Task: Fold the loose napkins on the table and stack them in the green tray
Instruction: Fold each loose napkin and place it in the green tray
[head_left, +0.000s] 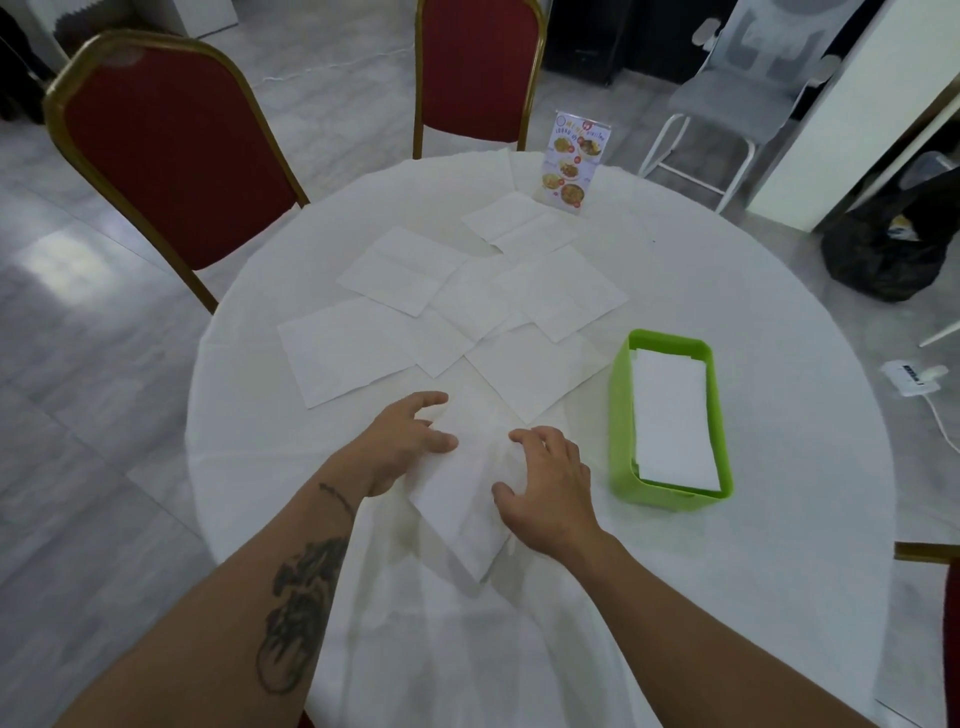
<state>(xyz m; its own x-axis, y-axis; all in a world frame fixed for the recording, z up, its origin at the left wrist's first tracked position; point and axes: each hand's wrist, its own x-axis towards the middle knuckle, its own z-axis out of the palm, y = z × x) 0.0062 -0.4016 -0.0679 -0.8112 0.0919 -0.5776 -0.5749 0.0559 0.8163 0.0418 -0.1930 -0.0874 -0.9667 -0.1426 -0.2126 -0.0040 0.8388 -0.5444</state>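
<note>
I see both hands pressing a partly folded white paper napkin (462, 499) just left of the green plastic tray (621, 415): left hand (405, 441) and right hand (550, 483) flat, fingers spread, gripping nothing.

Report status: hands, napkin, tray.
Left hand and right hand both on the napkin, fingers spread, mid-fold. Green tray right of it, folded stack inside. Loose napkins wait beyond. Path clear.

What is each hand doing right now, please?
Left hand: open, fingers spread, pressing on the napkin being folded.
Right hand: open, fingers loosely bent, resting on the same napkin.
</note>
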